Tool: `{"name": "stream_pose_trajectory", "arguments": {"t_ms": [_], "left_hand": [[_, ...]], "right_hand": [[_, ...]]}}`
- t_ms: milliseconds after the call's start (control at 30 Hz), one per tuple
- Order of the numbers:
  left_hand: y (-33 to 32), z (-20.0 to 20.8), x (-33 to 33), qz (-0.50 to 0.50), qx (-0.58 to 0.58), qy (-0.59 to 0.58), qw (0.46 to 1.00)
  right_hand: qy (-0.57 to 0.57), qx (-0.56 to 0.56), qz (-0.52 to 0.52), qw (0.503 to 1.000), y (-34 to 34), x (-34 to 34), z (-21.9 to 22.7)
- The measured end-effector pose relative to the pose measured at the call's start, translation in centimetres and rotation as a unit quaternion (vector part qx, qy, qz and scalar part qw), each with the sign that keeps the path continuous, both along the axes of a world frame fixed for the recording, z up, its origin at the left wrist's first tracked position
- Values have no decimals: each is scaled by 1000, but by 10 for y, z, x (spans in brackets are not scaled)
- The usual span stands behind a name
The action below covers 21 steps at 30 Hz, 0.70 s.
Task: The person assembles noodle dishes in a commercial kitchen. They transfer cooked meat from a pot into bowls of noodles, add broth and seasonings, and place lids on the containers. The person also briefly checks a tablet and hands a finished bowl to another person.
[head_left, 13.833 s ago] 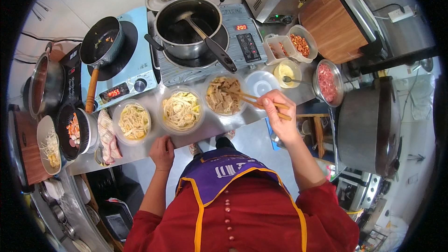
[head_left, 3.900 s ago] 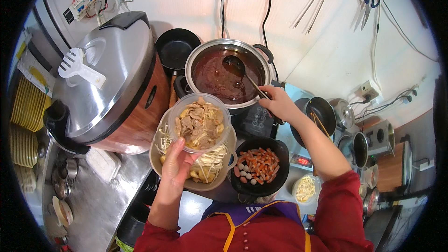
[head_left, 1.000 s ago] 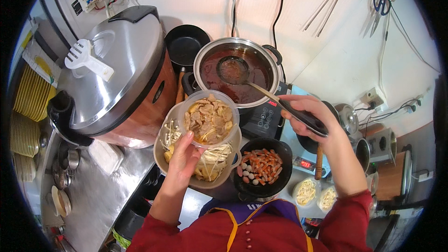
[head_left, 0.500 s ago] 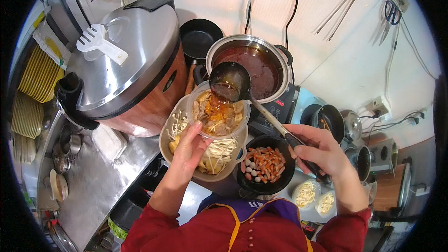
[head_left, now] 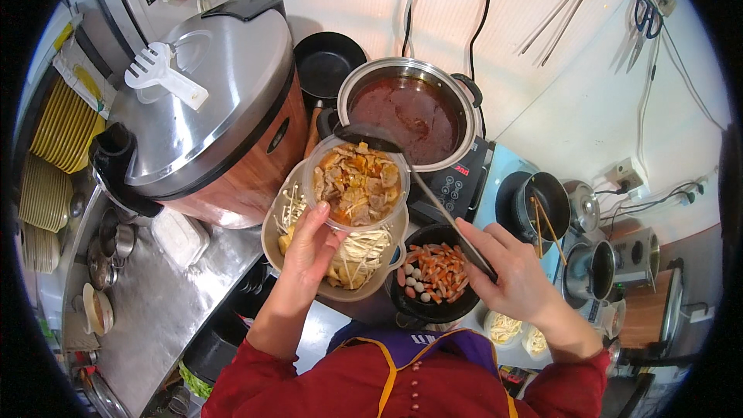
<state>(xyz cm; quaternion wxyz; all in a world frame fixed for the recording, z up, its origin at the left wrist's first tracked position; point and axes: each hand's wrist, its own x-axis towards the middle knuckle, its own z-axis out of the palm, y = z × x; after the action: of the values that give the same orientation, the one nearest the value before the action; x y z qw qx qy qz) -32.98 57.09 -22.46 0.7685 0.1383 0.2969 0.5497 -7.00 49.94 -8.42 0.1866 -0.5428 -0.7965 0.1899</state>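
Observation:
My left hand [head_left: 309, 244] is closed round the near side of a clear round plastic tub [head_left: 309, 182]. Meat pieces and reddish-brown broth fill the tub. It hovers over a beige bowl [head_left: 370, 289] of enoki mushrooms and yellowish chunks. Gripped in my right hand [head_left: 507, 271] is a long-handled black ladle [head_left: 441, 205], which slants across to the far left. The ladle's cup is tipped over at the tub's far rim, so its inside is hidden. Just beyond stands a steel pot [head_left: 469, 120] of dark red broth.
A black pan [head_left: 437, 313] of orange-red pieces and pale balls sits nearest me. The pot rests on a black induction cooker [head_left: 457, 186]. On the left stands a big rice cooker [head_left: 224, 162], a white rice paddle [head_left: 166, 77] on its lid. More pots [head_left: 592, 271] are at right.
The ladle has tipped over further, and the stream of broth from it no longer shows. My right hand has shifted slightly left. The broth in the tub covers more.

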Motion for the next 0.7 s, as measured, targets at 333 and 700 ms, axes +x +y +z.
{"name": "stream_pose_trajectory", "arguments": {"t_ms": [333,700], "left_hand": [[2,4,2,16,17,11,1000],[4,0,0,10,28,17,999]], "right_hand": [[128,-97,-1,987,-16,2,7],[120,-54,-117,984,61,38,-28]]}}
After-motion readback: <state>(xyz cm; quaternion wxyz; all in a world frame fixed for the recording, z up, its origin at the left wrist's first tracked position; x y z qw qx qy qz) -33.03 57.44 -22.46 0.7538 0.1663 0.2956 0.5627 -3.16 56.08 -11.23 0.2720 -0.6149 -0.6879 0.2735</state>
